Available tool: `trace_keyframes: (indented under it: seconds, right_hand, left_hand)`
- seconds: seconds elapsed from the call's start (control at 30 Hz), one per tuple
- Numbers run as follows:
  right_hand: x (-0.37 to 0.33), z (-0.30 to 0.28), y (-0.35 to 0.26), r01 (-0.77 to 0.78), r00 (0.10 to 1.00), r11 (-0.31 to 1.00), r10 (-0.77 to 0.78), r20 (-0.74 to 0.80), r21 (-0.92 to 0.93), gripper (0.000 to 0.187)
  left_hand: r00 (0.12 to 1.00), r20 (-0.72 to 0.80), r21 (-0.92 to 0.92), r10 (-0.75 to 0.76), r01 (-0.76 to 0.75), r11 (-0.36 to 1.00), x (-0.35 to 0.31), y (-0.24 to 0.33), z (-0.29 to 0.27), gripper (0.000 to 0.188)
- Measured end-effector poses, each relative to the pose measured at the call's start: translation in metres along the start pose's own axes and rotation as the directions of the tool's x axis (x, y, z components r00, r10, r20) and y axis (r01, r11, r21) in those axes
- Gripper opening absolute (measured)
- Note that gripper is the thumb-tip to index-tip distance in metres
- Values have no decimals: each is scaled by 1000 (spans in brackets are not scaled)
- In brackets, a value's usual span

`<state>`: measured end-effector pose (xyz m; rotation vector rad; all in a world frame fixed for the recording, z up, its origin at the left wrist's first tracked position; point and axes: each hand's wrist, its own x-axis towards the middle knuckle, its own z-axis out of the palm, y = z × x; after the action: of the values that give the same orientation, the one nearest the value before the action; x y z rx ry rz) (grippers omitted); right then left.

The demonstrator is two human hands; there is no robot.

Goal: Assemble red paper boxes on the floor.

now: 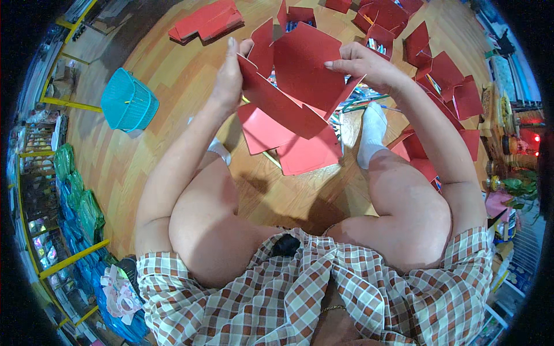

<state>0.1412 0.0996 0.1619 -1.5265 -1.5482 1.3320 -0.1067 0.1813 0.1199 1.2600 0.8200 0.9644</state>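
Note:
Between my hands is a red cardboard box (309,66), partly folded up, with its flaps standing open. My left hand (229,78) grips its left edge, thumb up along the side. On the right side, my right hand (363,66) pinches the wall with the thumb inside. Below the box, flat red cardboard pieces (306,153) lie on the floor between my feet. A pile of pens or pencils (363,98) spreads out behind the box, beside my right foot; the box hides part of it.
Several open red boxes (450,78) with pens in them stand at the far right. A stack of flat red cardboard (206,22) lies at the far left. A turquoise plastic basket (130,101) sits on the wooden floor. Shelves (37,167) line the left side, with green bags (78,187) alongside.

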Motion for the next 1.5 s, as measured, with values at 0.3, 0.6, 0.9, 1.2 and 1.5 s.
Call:
trace_keyframes:
  seconds: [0.3, 0.6, 0.9, 1.2, 1.5]
  right_hand:
    - [-3, 16, -11, -44, 983, 992, 64, -172, 120, 23]
    - [-5, 17, -6, 31, 971, 979, 19, -239, 203, 27]
    - [-6, 28, -10, 42, 949, 999, -38, -312, 6, 27]
    - [-12, 36, -14, 88, 930, 974, -155, -334, -207, 30]
    - [-17, 45, -18, 181, 901, 927, -290, -322, -329, 30]
  left_hand:
    - [944, -195, 183, 268, -233, 955, 1, -22, 17, 56]
    - [1000, 3, -135, -23, 23, 991, -14, -3, 29, 46]
    - [950, -75, -173, -302, 286, 943, -21, 10, 34, 124]
    - [966, -81, -134, -245, 233, 963, -10, -10, 26, 84]
    - [978, -176, -234, -116, 73, 970, 7, -24, 5, 46]
